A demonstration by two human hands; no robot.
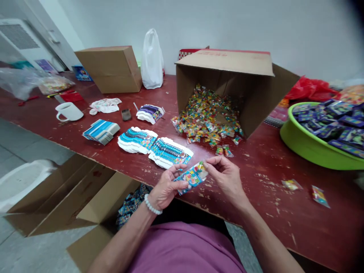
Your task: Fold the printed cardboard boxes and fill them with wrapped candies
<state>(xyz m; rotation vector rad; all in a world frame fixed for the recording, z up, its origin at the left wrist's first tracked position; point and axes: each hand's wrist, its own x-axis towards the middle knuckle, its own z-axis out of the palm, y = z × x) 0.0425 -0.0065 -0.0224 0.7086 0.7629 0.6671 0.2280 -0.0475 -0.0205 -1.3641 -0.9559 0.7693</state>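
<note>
My left hand (pixel 170 184), with a pale bead bracelet at the wrist, grips a small blue printed candy box (pixel 191 178) between thumb and fingers. My right hand (pixel 226 176) pinches a small clear-wrapped candy (pixel 200 166) at the box's upper right end. Just beyond lie two fanned stacks of flat blue boxes, one nearer (pixel 170 151) and one to its left (pixel 138 139). Wrapped candies (pixel 210 117) spill out of a cardboard box (pixel 258 98) tipped on its side. Two loose candy packets (pixel 224 150) rest close to my right hand.
A green basin (pixel 309 149) of purple packs stands at the right. Leftward are a white mug (pixel 69 112), a cloth (pixel 105 105), a blue-striped stack (pixel 101 131), a purple stack (pixel 149 113) and a closed carton (pixel 110 72). Below the table edge, an open carton (pixel 99 197) holds blue packs.
</note>
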